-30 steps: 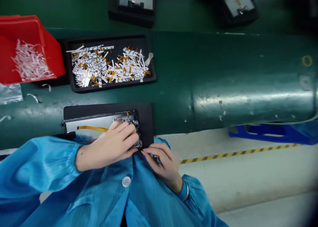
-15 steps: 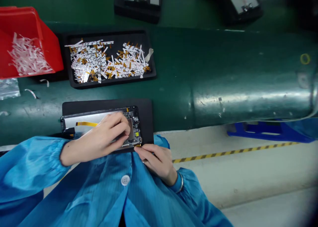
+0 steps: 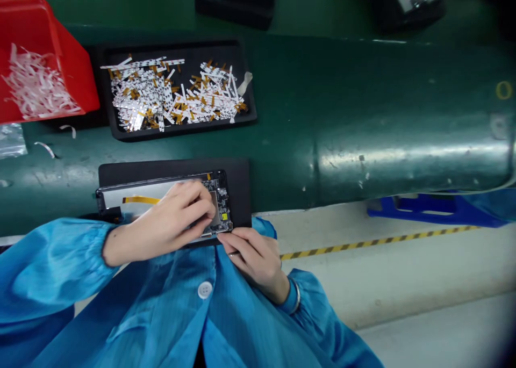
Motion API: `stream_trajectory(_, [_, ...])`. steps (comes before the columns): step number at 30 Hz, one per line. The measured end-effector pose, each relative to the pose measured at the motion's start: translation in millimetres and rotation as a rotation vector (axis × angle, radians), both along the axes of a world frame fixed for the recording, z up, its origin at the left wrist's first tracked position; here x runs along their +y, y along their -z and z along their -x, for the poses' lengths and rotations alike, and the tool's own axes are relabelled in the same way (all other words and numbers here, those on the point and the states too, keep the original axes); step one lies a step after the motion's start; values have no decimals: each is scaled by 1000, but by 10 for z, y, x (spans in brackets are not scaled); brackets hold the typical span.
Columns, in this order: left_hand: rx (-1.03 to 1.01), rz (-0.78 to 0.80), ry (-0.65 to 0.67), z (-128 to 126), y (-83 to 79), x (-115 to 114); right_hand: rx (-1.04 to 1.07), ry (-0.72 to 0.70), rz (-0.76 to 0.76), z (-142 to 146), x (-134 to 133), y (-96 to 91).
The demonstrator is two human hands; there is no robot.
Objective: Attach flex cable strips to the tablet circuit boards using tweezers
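Note:
An opened tablet (image 3: 224, 195), its circuit board showing at the right end, lies slightly tilted on a black pad (image 3: 239, 182) at the bench's front edge. An orange flex cable (image 3: 140, 200) runs across its silvery-white inside. My left hand (image 3: 183, 212) rests over the middle of the tablet with fingers curled and closed beside the board; whatever they hold is hidden. At the near right corner of the tablet, my right hand (image 3: 253, 258) is closed, thumb and finger pinched together at the board's edge. What sits between those fingertips is too small to make out.
Behind the pad stands a black tray (image 3: 181, 131) of white-and-orange flex strips. A red bin (image 3: 76, 72) with white paper slivers is at the left, near a clear plastic bag (image 3: 12, 141). Black holders (image 3: 236, 11) with devices stand at the back. A blue frame (image 3: 435, 209) is beyond the bench edge.
The view has shifted slightly. My right fingertips have closed in at the tablet's near corner, and the small gold piece seen there before is now covered. My left hand stays over the tablet.

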State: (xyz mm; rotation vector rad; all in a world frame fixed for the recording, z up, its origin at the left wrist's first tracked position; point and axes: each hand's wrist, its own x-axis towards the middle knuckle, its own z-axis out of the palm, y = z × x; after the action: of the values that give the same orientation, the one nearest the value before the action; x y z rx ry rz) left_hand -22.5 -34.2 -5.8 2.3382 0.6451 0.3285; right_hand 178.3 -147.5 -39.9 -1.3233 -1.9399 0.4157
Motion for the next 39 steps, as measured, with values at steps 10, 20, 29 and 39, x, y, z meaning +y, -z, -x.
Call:
stream_trajectory(10, [-15,-94,107,45,8,14,83,100,99,-10,137,-47])
stream_trajectory(20, [16,-278,261,80,-22,42,-89,224,188,-104,208,-88])
stream_trajectory(29, [74,-485,440,67,-82,131,5,206,336,-159,298,-32])
stream_trajectory(39, [61,-479,504,55,-81,309,54,176,345,-186,333,-18])
